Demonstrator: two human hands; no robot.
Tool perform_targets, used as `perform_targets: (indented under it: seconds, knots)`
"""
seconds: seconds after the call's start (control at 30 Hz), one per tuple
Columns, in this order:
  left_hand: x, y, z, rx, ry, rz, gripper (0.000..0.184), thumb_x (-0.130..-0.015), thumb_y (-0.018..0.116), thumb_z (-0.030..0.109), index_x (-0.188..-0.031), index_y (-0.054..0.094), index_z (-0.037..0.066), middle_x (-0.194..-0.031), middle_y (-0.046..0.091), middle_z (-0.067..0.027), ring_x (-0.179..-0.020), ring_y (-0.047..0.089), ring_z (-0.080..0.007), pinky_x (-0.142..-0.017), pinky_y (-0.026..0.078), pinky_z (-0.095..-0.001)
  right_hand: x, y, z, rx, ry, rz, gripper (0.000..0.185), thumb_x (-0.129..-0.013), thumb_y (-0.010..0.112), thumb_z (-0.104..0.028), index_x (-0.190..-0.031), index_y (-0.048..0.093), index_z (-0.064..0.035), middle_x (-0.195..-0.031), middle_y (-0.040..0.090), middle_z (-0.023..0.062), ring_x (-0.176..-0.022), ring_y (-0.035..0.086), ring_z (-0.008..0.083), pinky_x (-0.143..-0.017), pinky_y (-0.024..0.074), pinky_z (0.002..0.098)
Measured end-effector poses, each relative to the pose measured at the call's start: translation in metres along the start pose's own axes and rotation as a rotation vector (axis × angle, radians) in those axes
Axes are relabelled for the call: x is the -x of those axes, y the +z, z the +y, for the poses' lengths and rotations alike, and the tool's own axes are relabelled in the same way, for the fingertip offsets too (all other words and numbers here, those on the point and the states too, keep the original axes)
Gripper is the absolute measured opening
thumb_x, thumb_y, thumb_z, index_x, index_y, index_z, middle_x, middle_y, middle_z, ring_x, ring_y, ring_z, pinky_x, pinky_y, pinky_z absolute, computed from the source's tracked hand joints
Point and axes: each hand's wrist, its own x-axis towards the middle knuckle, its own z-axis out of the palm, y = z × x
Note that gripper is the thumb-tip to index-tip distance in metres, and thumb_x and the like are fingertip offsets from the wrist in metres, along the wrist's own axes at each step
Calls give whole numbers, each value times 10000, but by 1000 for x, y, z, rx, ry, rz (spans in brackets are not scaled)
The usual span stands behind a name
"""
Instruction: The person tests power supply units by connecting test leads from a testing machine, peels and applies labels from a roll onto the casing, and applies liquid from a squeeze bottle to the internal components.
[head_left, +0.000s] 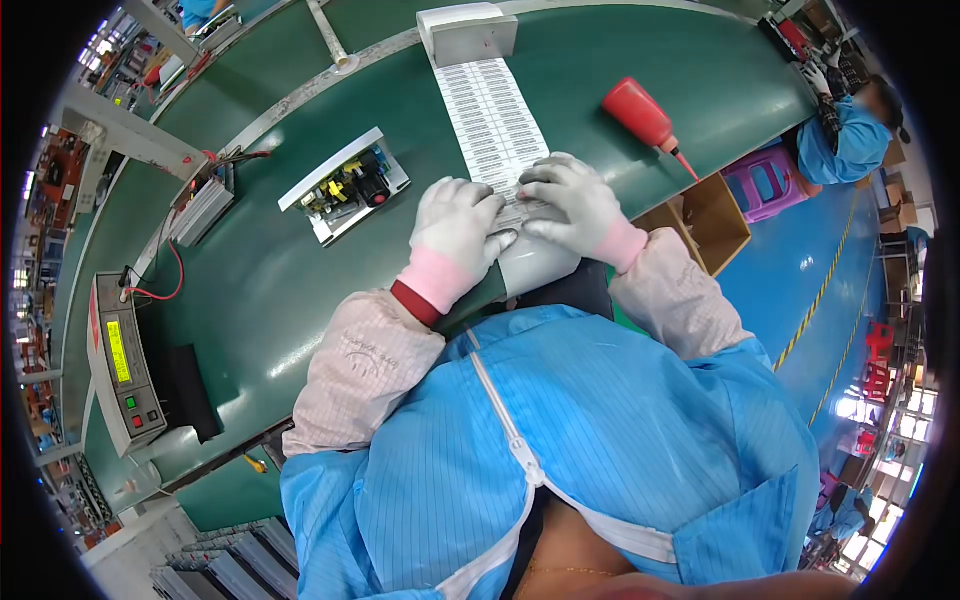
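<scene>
A long strip of white printed labels [492,112] runs down the green bench towards the blue smock, its lower end a bare, pale backing sheet. My left hand [455,228], in a white glove with a pink cuff, is closed at the left edge of this strip, thumb and fingertips on it. From the right, my right hand [574,208], gloved the same way, has its curled fingers and thumb on the strip too. Both sets of fingertips are close together but apart. An open metal-cased module [347,188] with yellow and black parts lies left of my hands.
A metal block [474,41] stands on the strip's far end. A red bottle [640,112] with a thin nozzle lies at right, above an open cardboard box [733,228]. A tester [124,360] with a lit display stands at left. A person [850,140] sits at far right.
</scene>
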Motion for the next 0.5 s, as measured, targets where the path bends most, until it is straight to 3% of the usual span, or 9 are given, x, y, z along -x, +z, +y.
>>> perform_targets:
  seconds: [0.13, 0.5]
  knots:
    - [2, 11, -2, -51, -46, -22, 267, -747, 668, 308, -922, 673, 106, -1058, 611, -39, -1012, 528, -236, -1003, 327, -406, 5, 14, 4, 22, 79, -33, 297, -697, 709, -222, -966, 684, -96, -1106, 602, 34, -1099, 512, 250, -1035, 354, 417]
    - [1, 12, -6, -11, -67, -25, 212, -763, 651, 297, -900, 687, 139, -1006, 624, -14, -992, 530, -228, -1000, 324, -411, 9, 9, -1, 20, 83, -93, 351, -690, 699, -186, -1017, 671, -61, -1155, 586, 82, -1128, 512, 292, -1082, 310, 454]
